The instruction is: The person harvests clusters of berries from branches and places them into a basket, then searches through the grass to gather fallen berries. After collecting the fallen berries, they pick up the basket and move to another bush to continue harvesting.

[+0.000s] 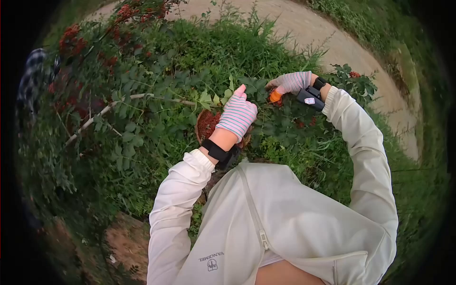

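Observation:
My left hand (236,114), in a pink and grey striped glove, is closed among the leaves with its thumb side up. Its fingers curl away from view, which hides what they hold. Beneath its wrist sits a round basket (205,124) of small red berries (209,121), partly covered by the hand. Farther right, my right hand (292,84), also in a striped glove, bends its fingers down into the green leaves. A bright orange piece (274,96) shows at its fingers, right beside a cluster of red berries (279,103); I cannot tell what the piece is.
A bare branch (104,110) slants in from the left toward the basket. Red berry clusters (71,40) hang at the upper left, near a person's checked sleeve (33,71). A pale path (304,21) curves behind the bushes. Dark devices (311,98) are strapped to my wrists.

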A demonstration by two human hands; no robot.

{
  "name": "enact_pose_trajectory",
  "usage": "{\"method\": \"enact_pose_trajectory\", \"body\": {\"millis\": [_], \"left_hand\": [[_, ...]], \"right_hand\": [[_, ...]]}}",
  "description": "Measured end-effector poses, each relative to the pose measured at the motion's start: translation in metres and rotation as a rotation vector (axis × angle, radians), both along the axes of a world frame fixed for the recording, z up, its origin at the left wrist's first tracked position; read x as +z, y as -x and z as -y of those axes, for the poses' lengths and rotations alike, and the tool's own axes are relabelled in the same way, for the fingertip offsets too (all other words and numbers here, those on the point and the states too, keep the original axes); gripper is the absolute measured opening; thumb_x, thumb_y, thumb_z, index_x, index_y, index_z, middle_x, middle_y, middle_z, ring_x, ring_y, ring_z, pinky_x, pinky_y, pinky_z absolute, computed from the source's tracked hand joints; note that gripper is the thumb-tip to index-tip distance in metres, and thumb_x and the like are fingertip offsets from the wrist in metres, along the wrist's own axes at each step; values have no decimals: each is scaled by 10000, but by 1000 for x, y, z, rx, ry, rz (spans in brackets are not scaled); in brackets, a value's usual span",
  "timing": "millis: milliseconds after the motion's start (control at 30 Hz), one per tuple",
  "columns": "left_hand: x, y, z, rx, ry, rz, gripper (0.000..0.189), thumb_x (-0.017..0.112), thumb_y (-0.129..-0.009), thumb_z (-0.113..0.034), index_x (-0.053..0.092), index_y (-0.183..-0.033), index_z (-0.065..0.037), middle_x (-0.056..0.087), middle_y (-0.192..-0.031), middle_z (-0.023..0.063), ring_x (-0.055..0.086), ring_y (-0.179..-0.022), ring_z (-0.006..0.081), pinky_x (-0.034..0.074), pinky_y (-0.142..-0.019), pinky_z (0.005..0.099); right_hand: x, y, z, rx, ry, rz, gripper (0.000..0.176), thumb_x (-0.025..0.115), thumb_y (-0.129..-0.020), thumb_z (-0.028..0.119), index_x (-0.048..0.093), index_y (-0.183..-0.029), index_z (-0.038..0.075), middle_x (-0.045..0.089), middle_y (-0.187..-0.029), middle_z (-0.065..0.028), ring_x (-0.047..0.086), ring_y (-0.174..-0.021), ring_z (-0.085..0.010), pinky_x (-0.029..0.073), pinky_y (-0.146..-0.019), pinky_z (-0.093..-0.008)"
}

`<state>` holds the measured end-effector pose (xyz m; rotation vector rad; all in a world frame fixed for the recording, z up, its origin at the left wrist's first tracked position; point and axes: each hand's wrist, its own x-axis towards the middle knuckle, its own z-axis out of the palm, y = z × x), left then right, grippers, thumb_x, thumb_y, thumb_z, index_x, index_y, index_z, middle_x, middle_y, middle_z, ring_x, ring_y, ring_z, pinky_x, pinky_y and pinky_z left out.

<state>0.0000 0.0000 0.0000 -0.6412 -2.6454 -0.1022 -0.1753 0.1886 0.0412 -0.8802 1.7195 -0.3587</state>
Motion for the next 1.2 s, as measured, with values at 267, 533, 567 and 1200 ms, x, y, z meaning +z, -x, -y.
{"method": "enact_pose_trajectory", "body": {"millis": [267, 533, 567, 1200], "left_hand": [[8, -5, 6, 19, 134, 73, 112, 533, -710, -58, 587, -611, -48, 616, -621, 137, 634, -848, 248, 303, -1033, 374], [8, -3, 4, 24, 127, 6, 99, 529, -695, -46, 591, -618, -40, 630, -658, 157, 633, -867, 255, 304, -1033, 379], [10, -2, 4, -5, 160, 90, 97, 529, -694, -41, 590, -618, -37, 632, -666, 163, 633, -866, 255, 307, -1032, 379], [8, -4, 6, 0, 108, 120, 90, 539, -695, -54, 585, -619, -45, 631, -686, 179, 633, -883, 253, 294, -1043, 370]], "right_hand": [[-14, -7, -7, -166, 306, 137, 745, 617, -775, 369, 316, -1328, -31, 472, -1232, -130, 477, -1068, -195, 384, -916, -328], [-21, -4, -11, -285, 205, 240, 862, 636, -737, 492, 302, -1339, -28, 474, -1226, -112, 458, -1064, -173, 380, -902, -301], [-14, -8, -7, -276, 140, 175, 870, 633, -737, 501, 299, -1339, -31, 475, -1226, -110, 455, -1074, -172, 376, -904, -299], [-1, -16, -1, -355, 20, 195, 686, 603, -823, 405, 352, -1301, -19, 542, -1064, -74, 518, -854, -145, 480, -697, -294]]}}
